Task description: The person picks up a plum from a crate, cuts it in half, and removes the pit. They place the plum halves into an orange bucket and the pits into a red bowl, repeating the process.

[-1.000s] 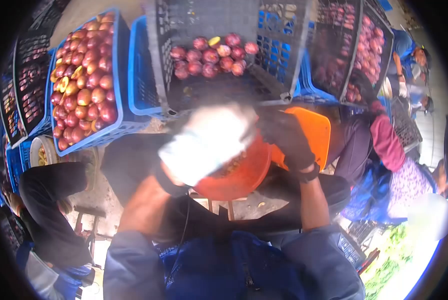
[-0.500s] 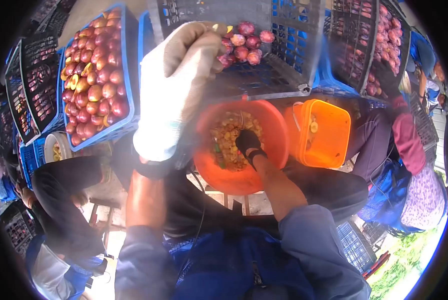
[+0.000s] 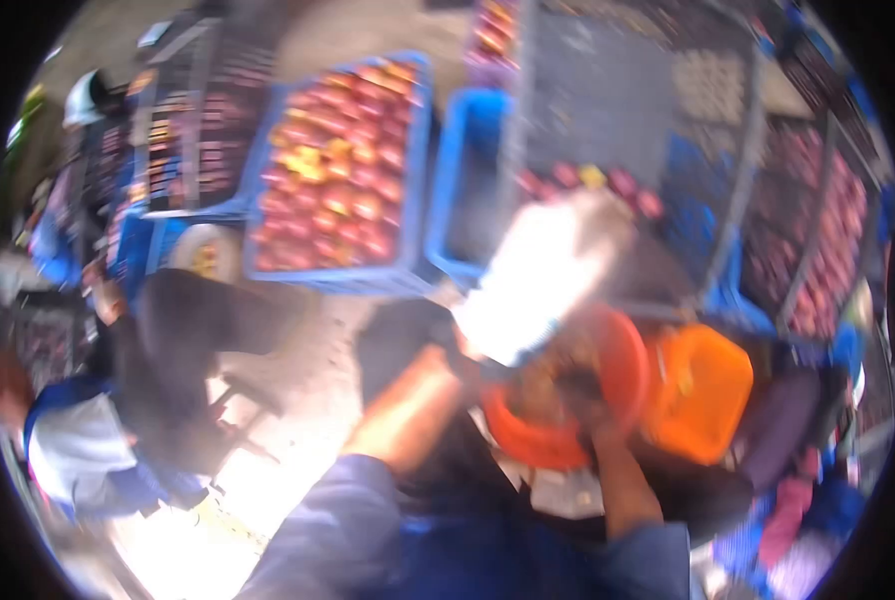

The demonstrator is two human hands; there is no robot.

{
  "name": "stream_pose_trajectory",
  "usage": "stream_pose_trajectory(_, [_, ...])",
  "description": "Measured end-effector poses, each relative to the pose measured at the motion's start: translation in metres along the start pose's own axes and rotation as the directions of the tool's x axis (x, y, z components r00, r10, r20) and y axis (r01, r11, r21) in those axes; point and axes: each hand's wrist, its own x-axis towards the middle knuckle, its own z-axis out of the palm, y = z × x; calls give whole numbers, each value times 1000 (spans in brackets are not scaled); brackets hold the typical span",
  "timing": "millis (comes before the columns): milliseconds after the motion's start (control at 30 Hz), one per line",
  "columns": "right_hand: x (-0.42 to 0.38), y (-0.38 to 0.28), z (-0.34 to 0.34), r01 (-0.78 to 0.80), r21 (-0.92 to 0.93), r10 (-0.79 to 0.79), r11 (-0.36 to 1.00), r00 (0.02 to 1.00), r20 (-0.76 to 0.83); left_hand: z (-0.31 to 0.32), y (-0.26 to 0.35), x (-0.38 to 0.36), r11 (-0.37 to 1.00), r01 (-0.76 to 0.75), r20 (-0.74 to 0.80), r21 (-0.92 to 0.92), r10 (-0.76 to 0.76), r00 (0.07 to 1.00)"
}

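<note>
My left hand (image 3: 563,250), in a white glove, is blurred and overexposed by the sunlight. It reaches over the near side of a dark plastic crate holding several red plums (image 3: 623,185). A yellow piece of cut plum (image 3: 593,177) shows at its fingertips, which look closed on it. My right hand (image 3: 578,388), in a dark glove, is down inside a red tub (image 3: 623,365) of yellowish cut fruit (image 3: 540,395). Its fingers are smeared and dark, so what they grip cannot be made out.
A blue crate (image 3: 421,130) full of red plums, some cut, stands to the left. Beside it is another blue crate (image 3: 448,190). An orange bucket (image 3: 703,395) sits right of the tub. More plum crates (image 3: 818,230) and people's legs flank both sides.
The view has swung left, so everything sits further right and is blurred. My left hand has come lower, from above the plums to the crate's near side. My right hand stays in the tub.
</note>
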Motion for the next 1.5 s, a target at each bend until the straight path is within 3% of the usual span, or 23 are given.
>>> stream_pose_trajectory(33, [4, -1, -49, -7, 130, -6, 991, 996, 94, -6, 13, 9, 953, 265, 57, -144, -259, 964])
stream_pose_trajectory(67, [4, 7, -41, 98, 314, -60, 944, 990, -129, -11, 26, 17, 818, 510, 110, -265, -500, 859])
stream_pose_trajectory(133, [-1, 9, -86, 118, 468, -31, 876, 981, -189, 22, 14, 5, 844, 481, -39, -238, -504, 863])
stream_pose_trajectory(167, [-1, 11, -102, 122, 579, -7, 806, 980, -198, 35, 4, 0, 820, 531, 46, -213, -534, 844])
stream_pose_trajectory(200, [-3, 18, -110, 250, 395, -166, 884, 958, -235, 32, 8, 6, 739, 622, 148, -260, -606, 782])
stream_pose_trajectory(300, [-8, 31, -134, 340, 447, -220, 827, 929, -298, 50, 5, 4, 800, 568, 69, -191, -567, 821])
stream_pose_trajectory(367, [-22, 26, -197, -144, 896, 53, 419, 989, 134, 50, 5, 7, 802, 580, 86, -144, -574, 814])
stream_pose_trajectory(400, [-33, 24, -231, -402, 909, 80, 109, 915, 395, 53, 5, 9, 799, 588, 101, -127, -579, 809])
stream_pose_trajectory(500, [-53, 31, -293, -186, 957, 29, 222, 983, 184, 66, -5, 15, 786, 591, 102, -182, -582, 807])
stream_pose_trajectory(533, [-62, 34, -301, -263, 958, 95, 117, 963, 253, 65, -4, 20, 736, 634, 158, -237, -614, 773])
stream_pose_trajectory(700, [-95, 51, -368, -245, 969, 197, -46, 948, 249, 74, -3, 42, 389, 828, 357, -404, -766, 535])
stream_pose_trajectory(767, [-103, 66, -382, -230, 962, 198, -146, 946, 256, 121, -41, 22, 714, 674, 115, -187, -666, 737])
stream_pose_trajectory(833, [-112, 66, -387, -122, 950, 357, -288, 907, 225, 101, -32, 43, 613, 783, 281, -102, -738, 614])
stream_pose_trajectory(867, [-118, 71, -385, -34, 975, 404, -222, 906, 124, 119, -45, 42, 403, 875, 391, -269, -785, 482])
stream_pose_trajectory(900, [-123, 79, -379, -37, 971, 454, -235, 879, 143, 105, -31, 74, 257, 958, 499, -130, -817, 287])
stream_pose_trajectory(933, [-128, 87, -377, 1, 965, 505, -263, 852, 137, 115, -45, 66, 286, 944, 370, -167, -869, 329])
stream_pose_trajectory(967, [-130, 90, -373, 50, 954, 534, -295, 836, 122, 138, -89, 49, 429, 903, 281, 6, -868, 410])
stream_pose_trajectory(1067, [-141, 99, -374, 117, 928, 660, -355, 734, 160, 168, -163, 25, 517, 856, 193, -13, -838, 510])
stream_pose_trajectory(1100, [-145, 102, -373, 118, 932, 673, -342, 723, 156, 172, -169, 31, 503, 864, 186, -34, -846, 500])
stream_pose_trajectory(1233, [-156, 110, -357, 113, 941, 670, -318, 729, 139, 193, -184, 47, 688, 653, 261, 316, -725, 638])
stream_pose_trajectory(1333, [-158, 116, -349, 97, 958, 613, -271, 784, 94, 239, -182, 55, 709, 360, 448, 607, -679, 582])
stream_pose_trajectory(1433, [-158, 115, -358, 42, 953, 569, -298, 810, 142, 265, -188, 47, 717, 271, 575, 642, -684, 448])
stream_pose_trajectory(1500, [-157, 116, -353, 82, 921, 571, -381, 805, 164, 267, -190, 43, 722, 266, 556, 639, -672, 490])
